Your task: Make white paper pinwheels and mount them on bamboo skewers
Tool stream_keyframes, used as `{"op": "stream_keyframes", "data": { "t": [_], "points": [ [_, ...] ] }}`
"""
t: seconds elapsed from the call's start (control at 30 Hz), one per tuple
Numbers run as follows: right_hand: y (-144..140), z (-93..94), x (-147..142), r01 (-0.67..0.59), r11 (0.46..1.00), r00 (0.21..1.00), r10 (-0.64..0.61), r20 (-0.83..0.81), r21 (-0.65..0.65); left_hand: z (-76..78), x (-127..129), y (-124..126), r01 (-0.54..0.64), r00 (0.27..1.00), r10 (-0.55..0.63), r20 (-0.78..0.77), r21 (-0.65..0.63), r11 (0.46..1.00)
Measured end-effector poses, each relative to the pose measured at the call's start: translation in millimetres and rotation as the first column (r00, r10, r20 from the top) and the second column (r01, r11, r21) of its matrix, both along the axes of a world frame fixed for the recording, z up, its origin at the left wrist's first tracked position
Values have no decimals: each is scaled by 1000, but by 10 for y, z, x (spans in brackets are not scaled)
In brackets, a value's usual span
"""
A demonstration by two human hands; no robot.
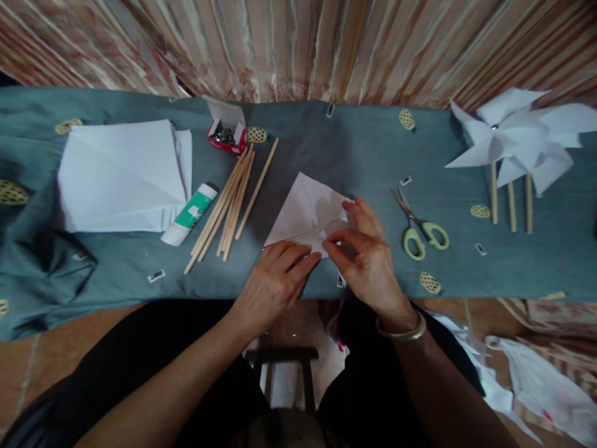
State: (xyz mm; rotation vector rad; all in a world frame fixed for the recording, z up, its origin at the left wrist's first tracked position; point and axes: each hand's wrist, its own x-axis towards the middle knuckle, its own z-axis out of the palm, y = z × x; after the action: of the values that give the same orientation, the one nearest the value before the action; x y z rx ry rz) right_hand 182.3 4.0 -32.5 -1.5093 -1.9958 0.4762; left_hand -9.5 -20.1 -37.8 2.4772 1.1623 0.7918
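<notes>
A white square sheet of paper (298, 205) with crease lines lies turned cornerwise on the cloth, its near part lifted along a cut or fold. My left hand (280, 270) holds the near left edge, fingers bent over the paper and thumb close to them. At the near right side, my right hand (366, 249) pinches a flap of the same sheet between thumb and index finger, while its other fingers rest by the right corner. My fingers partly hide the sheet's near edge. Green-handled scissors (413, 230) lie to the right of my right hand, blades partly apart.
Left of the sheet are several wooden sticks (236, 199), a glue tube (191, 213), an open red box of metal pins (227, 135) and stacked paper (119, 174). Paper pinwheels (510, 134) on sticks lie far right. A pleated curtain (298, 50) hangs behind the cloth-covered table (364, 149).
</notes>
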Motion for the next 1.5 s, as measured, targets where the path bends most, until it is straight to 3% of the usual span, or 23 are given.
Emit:
{"op": "stream_keyframes", "data": {
  "t": [0.9,1.5],
  "points": [
    [-6,-30,-43,46,998,999,-46,0,36,25,25,34,-29,1000,29,-7,-2,1000],
    [-81,18,-121,-111,993,980,102,171,45,25,27,29,-32,999,31,-26,-22,999]
  ]
}}
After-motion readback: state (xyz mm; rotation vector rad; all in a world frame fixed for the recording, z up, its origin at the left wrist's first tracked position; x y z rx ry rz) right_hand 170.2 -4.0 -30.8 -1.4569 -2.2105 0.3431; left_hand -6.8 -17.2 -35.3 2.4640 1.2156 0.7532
